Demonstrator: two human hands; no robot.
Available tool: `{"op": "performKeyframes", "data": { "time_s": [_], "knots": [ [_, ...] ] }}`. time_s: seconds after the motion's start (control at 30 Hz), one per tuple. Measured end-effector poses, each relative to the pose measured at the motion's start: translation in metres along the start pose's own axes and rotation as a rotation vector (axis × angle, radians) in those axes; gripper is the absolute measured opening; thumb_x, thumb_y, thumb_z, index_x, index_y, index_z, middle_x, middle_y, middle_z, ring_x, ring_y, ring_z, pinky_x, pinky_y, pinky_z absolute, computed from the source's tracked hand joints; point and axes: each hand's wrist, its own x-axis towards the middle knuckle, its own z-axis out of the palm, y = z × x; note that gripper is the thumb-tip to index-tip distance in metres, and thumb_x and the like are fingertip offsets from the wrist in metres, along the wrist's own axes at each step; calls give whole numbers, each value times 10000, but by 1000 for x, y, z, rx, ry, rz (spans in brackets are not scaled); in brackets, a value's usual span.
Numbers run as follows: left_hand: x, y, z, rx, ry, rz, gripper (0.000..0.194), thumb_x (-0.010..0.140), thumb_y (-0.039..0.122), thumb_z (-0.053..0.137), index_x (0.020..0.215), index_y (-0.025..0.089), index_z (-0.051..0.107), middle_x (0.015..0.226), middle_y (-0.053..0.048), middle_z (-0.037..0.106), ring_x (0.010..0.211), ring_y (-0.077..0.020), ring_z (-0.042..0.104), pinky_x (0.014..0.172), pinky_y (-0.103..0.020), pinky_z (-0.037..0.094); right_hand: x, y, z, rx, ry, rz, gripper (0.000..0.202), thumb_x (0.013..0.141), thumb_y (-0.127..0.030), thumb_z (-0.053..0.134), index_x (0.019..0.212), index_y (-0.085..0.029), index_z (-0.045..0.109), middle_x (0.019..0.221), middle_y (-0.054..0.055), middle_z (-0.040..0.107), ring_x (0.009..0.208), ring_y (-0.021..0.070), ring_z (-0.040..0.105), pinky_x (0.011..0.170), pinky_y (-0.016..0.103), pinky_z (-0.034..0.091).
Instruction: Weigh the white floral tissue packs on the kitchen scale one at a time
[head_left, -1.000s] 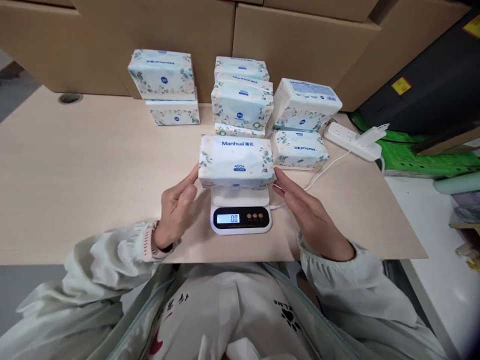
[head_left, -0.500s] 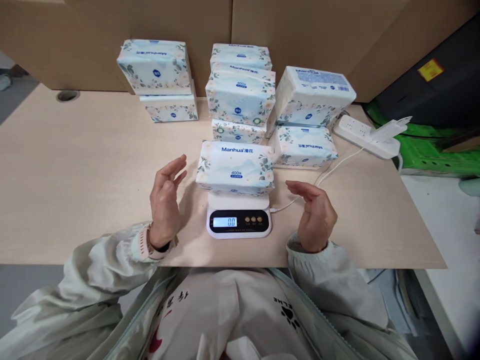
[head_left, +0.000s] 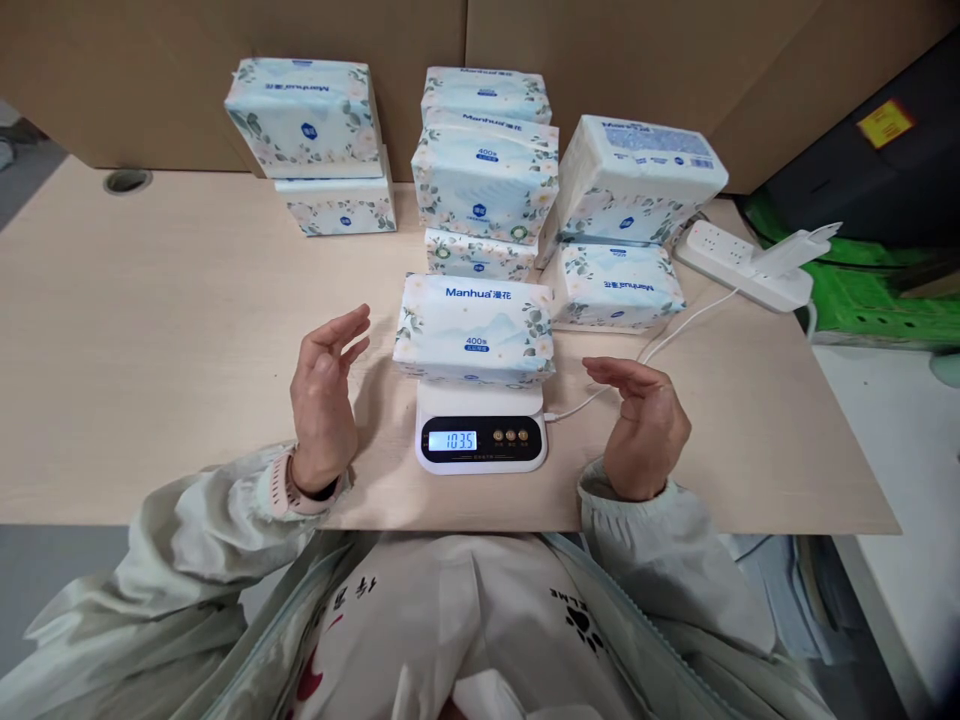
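A white and pale blue tissue pack [head_left: 474,325] with a floral print rests on the platform of a white digital kitchen scale [head_left: 480,403]. The scale's lit display [head_left: 452,441] appears to read 103.5. To the left of the pack, my left hand [head_left: 327,400] is held upright with its fingers stretched out, apart from the pack and holding nothing. On the opposite side my right hand [head_left: 643,425] is likewise open and empty, its fingers pointing inward above the scale's white cable [head_left: 581,407].
Behind the scale stand more tissue packs: a left stack [head_left: 307,125], a middle group [head_left: 487,175] and a right stack [head_left: 630,190]. A white power strip [head_left: 739,262] lies to their right. Cardboard [head_left: 337,30] backs the table [head_left: 187,330], which has a cable hole [head_left: 127,181].
The display has gone from 0.0 to about 103.5. Both hands have drawn slightly farther outward from the tissue pack. The view has shifted a little.
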Motion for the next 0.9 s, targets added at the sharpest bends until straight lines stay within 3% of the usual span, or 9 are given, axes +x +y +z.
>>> {"op": "performKeyframes", "data": {
  "time_s": [0.5, 0.9],
  "knots": [
    [1, -3, -1, -12, -5, 9, 344, 986, 607, 667, 1170, 342, 786, 1431, -62, 743, 1366, -324, 679, 1212, -562, 529, 1, -1, -1, -17, -28, 5, 496, 1066, -551, 499, 1032, -184, 829, 1052, 128, 828, 1035, 330, 750, 996, 580, 562],
    [1, 1, 3, -41, 6, 14, 338, 964, 624, 680, 1012, 306, 784, 1299, -70, 796, 1330, -318, 698, 1174, -528, 540, 1, 2, -3, -37, -70, -49, 519, 1086, -568, 463, 1033, -205, 830, 1035, 114, 831, 1029, 297, 761, 967, 514, 580]
  ]
}}
